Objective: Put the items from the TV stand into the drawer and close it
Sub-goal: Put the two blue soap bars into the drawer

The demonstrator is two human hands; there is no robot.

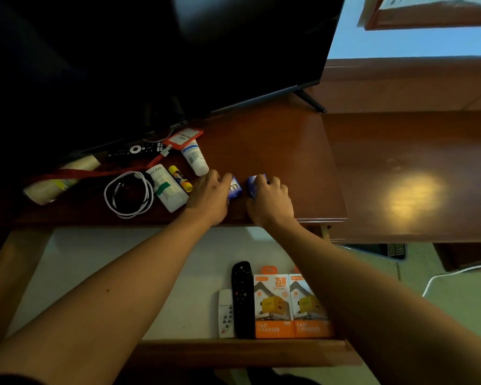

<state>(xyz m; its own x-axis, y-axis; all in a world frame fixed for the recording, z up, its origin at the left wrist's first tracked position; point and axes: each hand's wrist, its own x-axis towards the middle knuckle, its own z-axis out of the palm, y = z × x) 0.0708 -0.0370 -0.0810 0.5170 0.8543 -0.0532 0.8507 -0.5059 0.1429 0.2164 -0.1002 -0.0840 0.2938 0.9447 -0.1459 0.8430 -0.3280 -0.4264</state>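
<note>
On the brown TV stand top [275, 140] my left hand [210, 194] grips a small blue packet [235, 188], and my right hand [270, 200] grips a second blue packet [252, 184] just beside it. Left of them lie a glue stick [180, 178], a white tube [195, 158], a white charger box [168, 187], a coiled white cable [128, 194], a black remote [136, 150], a red badge holder [182, 137] and a paper roll [59, 179]. Below, the open drawer [242, 350] holds a black remote [242, 298], a white remote [225, 312] and two orange charger boxes [292, 307].
A dark TV [178, 51] leans over the back of the stand. A lower wooden surface [414, 173] adjoins on the right. A white cable [450, 273] runs over the floor at the right. The left part of the drawer bottom [109, 273] is bare white.
</note>
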